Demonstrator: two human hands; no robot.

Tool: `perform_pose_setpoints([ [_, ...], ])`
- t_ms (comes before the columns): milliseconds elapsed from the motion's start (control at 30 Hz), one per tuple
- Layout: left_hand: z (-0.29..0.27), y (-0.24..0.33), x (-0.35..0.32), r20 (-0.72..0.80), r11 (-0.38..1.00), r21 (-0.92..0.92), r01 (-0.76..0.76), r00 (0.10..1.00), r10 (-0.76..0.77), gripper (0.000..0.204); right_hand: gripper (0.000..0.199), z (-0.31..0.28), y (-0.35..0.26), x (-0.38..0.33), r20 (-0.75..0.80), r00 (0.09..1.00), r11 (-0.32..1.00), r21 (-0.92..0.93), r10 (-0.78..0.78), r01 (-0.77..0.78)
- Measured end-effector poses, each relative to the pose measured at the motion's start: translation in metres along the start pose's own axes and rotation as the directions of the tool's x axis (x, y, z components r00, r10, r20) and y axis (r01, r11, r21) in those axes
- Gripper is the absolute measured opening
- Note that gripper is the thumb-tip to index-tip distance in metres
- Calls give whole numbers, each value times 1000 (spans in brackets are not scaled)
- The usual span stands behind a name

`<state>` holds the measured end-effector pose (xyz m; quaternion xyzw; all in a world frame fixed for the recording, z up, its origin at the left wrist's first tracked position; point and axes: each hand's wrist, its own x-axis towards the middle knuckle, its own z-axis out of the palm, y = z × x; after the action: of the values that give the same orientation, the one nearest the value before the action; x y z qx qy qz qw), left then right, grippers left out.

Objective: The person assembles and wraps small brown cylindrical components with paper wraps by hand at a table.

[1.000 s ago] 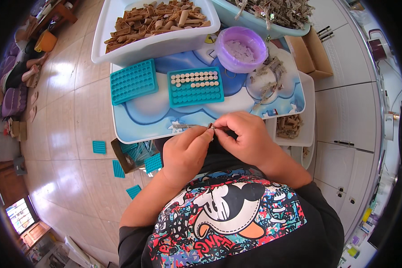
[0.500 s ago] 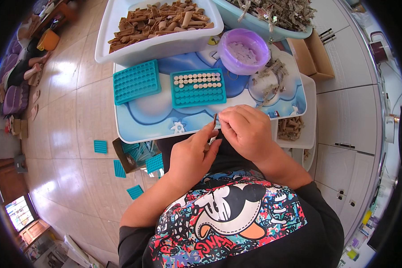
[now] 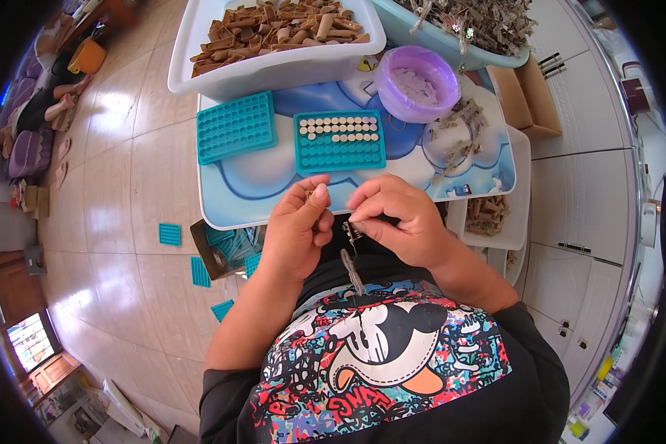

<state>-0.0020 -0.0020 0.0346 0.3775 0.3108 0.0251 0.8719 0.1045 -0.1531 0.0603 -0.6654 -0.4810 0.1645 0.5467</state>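
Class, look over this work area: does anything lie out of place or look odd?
Yes. Several teal trays lie scattered on the floor beside an open box, while the other trays sit on the table.

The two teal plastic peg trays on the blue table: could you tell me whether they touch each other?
Apart. The head view shows a strip of blue table between the empty teal tray and the partly filled teal tray.

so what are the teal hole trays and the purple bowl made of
Teal hole trays: probably moulded plastic or silicone, matte, with an even colour and regular sockets. Purple bowl: likely thin plastic, its wall translucent and slightly glossy.
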Motion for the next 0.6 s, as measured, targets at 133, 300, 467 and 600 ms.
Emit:
perform_pose_setpoints([
  [133,3,-7,2,94,983,-161,87,993,-73,43,10,15,12,3,-122,992,999,26,34,-31],
  [300,8,-8,0,156,973,-218,76,987,-42,47,9,23,20,7,-191,982,998,-65,3,-16],
  [467,7,-10,-2,194,990,-141,19,981,9,47,11,22,22,8,-208,977,983,-183,-37,-2],
  [600,7,-12,-3,180,989,-150,-16,983,43,48,14,20,22,9,-157,985,959,-281,-67,20],
])
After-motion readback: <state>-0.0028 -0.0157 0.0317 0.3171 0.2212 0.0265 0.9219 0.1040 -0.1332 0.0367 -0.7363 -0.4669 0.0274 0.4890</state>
